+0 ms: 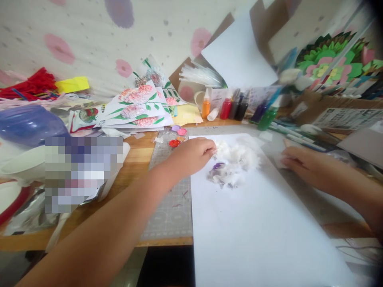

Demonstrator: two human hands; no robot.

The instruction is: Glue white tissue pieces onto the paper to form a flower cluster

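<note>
A long sheet of white paper (239, 231) runs over the table and hangs past its front edge. On its far part lie white, petal-like pieces (243, 155) in fluffy clusters; the nearer cluster (229, 178) has a purple patch. My left hand (199, 155) is at the left side of these pieces, fingers pinched together at their edge. What sits between the fingertips is hidden. Beyond the paper's right edge, my right hand (296, 159) has its fingers closed low over the mat, beside something whitish and translucent. Blur hides what it grips.
A grey cutting mat (167, 215) lies under the paper. Small dishes of red paint (174, 143) and pink paint (181, 131) stand behind my left hand. Colored bottles (226, 108) line the back. Flower pictures (137, 105) and a blue bowl (30, 123) are left; a cardboard box (344, 111) is right.
</note>
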